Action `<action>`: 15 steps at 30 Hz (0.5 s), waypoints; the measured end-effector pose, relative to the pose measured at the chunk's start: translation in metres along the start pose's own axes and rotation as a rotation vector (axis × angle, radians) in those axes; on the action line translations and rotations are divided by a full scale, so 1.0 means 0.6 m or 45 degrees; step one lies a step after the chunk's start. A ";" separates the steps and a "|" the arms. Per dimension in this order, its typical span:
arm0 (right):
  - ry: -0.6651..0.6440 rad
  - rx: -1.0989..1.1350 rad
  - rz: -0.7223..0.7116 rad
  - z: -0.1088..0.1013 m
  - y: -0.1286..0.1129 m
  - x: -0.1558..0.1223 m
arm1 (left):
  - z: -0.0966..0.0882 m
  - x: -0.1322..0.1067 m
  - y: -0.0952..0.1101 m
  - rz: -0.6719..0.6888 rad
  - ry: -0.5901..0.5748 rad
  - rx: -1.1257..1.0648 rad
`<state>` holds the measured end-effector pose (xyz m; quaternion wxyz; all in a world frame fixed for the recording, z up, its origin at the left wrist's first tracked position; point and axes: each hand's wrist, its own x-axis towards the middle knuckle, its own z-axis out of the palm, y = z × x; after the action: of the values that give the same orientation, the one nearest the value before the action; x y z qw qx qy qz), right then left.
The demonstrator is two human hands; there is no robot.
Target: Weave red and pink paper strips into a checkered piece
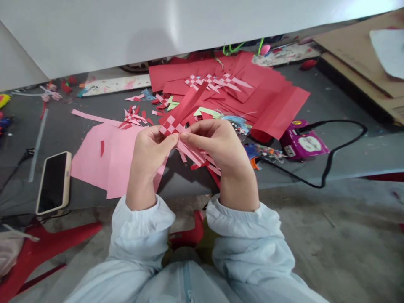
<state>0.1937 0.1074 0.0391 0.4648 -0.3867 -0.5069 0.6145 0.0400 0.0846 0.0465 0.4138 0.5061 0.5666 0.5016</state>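
Between my two hands is a woven paper piece [171, 125], a small red and pink checkerboard with loose red strips running up and pink strips running down to the right. My left hand [148, 151] pinches its left edge between thumb and fingers. With thumb and bent fingertips, my right hand [217, 141] grips its lower right corner. Behind it, several finished-looking checkered pieces [210, 81] lie on a stack of red paper [268, 90]. Left of my left hand are pink paper sheets [101, 160] and a cluster of small red and pink scraps [132, 116].
A phone [54, 183] lies at the table's left front. Right of the red paper sit a purple box [303, 141] and a black cable [331, 158]. Cardboard [362, 63] stands at the far right, a white panel [189, 29] along the back. A red chair [53, 248] is below left.
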 end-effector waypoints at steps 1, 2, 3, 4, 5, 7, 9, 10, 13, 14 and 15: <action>-0.002 0.004 0.004 0.000 0.000 0.000 | 0.001 -0.001 0.000 0.001 0.011 -0.011; -0.003 0.008 0.009 0.001 0.001 0.000 | 0.002 -0.001 0.001 0.002 0.022 -0.024; -0.003 0.009 0.011 0.001 0.001 0.000 | 0.003 -0.001 0.001 0.004 0.033 -0.037; -0.005 0.006 0.011 0.001 0.001 -0.001 | 0.004 -0.001 0.001 0.006 0.045 -0.046; -0.009 -0.004 0.009 0.000 0.001 -0.001 | 0.004 -0.001 0.002 0.006 0.056 -0.053; -0.018 -0.032 0.005 -0.001 0.002 -0.001 | 0.003 0.000 0.003 0.002 0.057 -0.062; -0.015 -0.045 0.009 -0.002 0.003 -0.002 | 0.000 0.002 0.003 -0.006 0.034 -0.079; -0.009 -0.038 0.012 -0.002 0.003 -0.002 | -0.002 0.003 0.003 -0.012 0.022 -0.095; 0.032 0.017 -0.007 -0.002 0.005 -0.001 | -0.008 0.005 0.002 -0.039 0.027 -0.126; 0.054 0.038 -0.023 -0.002 0.005 0.000 | -0.009 0.005 0.001 -0.052 0.041 -0.127; 0.082 0.058 -0.037 -0.001 0.005 0.001 | -0.010 0.005 0.001 -0.063 0.048 -0.122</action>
<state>0.1938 0.1077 0.0357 0.4984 -0.3880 -0.4832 0.6063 0.0335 0.0868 0.0479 0.4392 0.4618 0.5619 0.5273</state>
